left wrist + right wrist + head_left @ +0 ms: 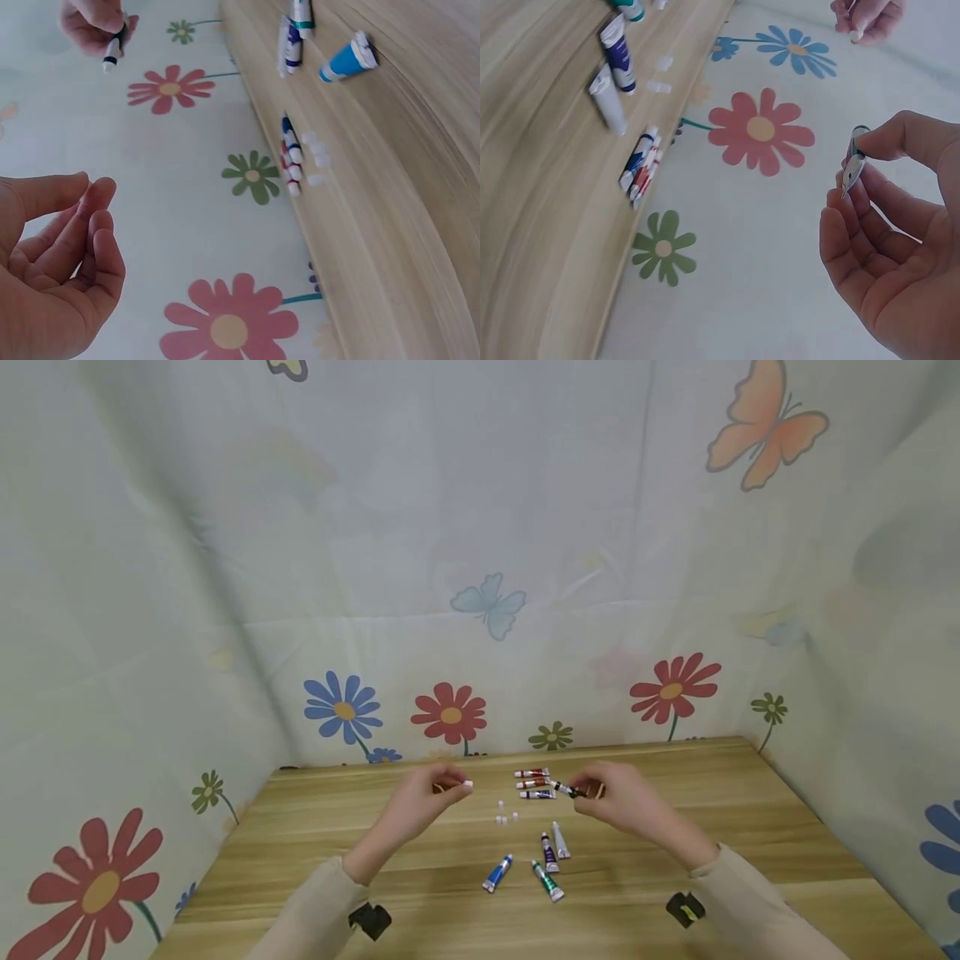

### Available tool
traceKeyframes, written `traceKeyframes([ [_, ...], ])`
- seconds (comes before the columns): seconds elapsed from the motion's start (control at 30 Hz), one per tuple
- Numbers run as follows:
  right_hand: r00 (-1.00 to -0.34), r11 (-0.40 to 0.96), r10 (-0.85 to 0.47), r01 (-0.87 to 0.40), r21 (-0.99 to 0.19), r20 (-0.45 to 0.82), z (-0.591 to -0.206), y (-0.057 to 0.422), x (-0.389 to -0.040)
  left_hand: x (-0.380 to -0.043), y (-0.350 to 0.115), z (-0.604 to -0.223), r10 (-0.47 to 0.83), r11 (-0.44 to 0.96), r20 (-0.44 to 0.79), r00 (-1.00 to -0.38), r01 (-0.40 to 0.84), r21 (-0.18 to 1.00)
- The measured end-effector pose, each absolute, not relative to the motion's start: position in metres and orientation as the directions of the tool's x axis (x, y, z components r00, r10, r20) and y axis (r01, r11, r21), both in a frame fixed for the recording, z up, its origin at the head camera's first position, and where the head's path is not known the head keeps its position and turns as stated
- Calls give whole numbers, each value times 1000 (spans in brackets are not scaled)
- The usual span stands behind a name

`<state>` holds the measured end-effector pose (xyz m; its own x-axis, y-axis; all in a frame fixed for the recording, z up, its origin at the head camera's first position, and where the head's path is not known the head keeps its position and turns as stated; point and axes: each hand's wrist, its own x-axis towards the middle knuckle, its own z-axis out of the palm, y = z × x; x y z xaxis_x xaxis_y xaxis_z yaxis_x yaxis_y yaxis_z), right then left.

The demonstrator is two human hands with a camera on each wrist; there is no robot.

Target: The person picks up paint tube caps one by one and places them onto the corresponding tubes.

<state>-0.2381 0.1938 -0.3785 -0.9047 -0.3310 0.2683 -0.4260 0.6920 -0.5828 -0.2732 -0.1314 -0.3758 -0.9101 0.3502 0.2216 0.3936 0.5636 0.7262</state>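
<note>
Lower centre, the left hand [422, 797] pinches a small white cap [468, 786]; the right hand [624, 795] pinches a tube [563, 789], likely leaving its tip [109, 66] free.

Paint tube row [533, 784]: laid far back on the table [300, 827]
Loose caps [503, 820]: scattered before the row, toward its left
Nearer paint tubes [549, 852]: laid before the caps
Right hand [618, 793]: single paint tube [564, 789] held, right of the row
Left hand [427, 795]: single cap [468, 786] held, left of the row
</note>
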Motion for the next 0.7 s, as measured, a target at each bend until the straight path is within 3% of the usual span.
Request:
traceKeyframes([
  [0.7, -790, 610, -457, -613, -502, 409, -358, 169, -217, -246, -105, -352, 490, 469, 289, -822, 528, 708],
])
